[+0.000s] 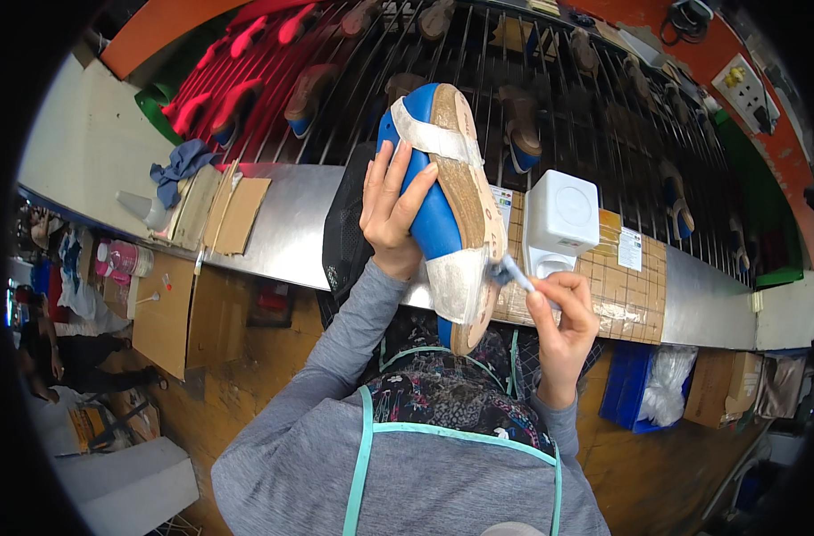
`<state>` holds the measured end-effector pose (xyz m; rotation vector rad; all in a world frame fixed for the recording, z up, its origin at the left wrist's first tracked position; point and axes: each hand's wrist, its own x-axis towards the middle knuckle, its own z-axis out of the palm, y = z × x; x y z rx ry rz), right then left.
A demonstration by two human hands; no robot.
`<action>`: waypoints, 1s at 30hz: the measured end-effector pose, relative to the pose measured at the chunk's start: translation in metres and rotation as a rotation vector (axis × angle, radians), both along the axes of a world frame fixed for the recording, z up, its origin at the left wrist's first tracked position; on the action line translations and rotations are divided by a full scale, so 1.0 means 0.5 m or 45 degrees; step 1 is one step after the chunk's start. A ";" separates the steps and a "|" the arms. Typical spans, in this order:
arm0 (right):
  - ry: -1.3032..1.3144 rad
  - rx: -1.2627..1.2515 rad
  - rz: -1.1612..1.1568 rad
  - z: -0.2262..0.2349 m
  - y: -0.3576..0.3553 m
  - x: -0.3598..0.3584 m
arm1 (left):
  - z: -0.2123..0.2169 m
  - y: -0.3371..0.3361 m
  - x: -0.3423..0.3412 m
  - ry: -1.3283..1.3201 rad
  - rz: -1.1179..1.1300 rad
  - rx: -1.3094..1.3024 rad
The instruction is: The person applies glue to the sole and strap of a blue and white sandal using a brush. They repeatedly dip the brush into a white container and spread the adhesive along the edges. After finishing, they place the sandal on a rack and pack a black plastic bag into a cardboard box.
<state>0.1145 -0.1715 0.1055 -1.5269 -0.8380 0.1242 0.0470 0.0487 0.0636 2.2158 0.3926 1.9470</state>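
My left hand [394, 214] grips a blue shoe last [436, 219] from its left side and holds it up on a slant. Fitted to the last is an unfinished sandal with a cork footbed [465, 201], a pale strap across the upper end and a wider off-white strap [454, 284] lower down. Between the fingertips of my right hand [563, 330] is a small brush [517, 273] with a pale handle. Its dark bristles are at the sandal's right edge, beside the wide strap; whether they touch is hard to tell.
Beyond the metal ledge [286, 223], a rack of metal rods [380, 116] carries several lasts with sandals, red-lit at left. A white container [563, 214] stands close behind my right hand on a taped cardboard sheet [634, 308]. Cardboard pieces [237, 214] and a blue cloth [183, 170] lie left.
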 end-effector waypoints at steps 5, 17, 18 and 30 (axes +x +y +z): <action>0.073 0.009 0.118 0.001 0.000 -0.017 | -0.011 0.008 -0.004 0.007 0.036 -0.055; -0.307 0.030 -0.107 0.008 0.070 0.005 | -0.016 0.017 -0.004 -0.014 0.056 -0.068; -0.314 0.044 -0.118 0.008 0.071 0.006 | -0.016 0.018 -0.004 -0.012 0.054 -0.074; -0.339 -0.080 0.044 0.003 0.039 0.018 | -0.010 0.017 0.000 0.077 0.031 -0.184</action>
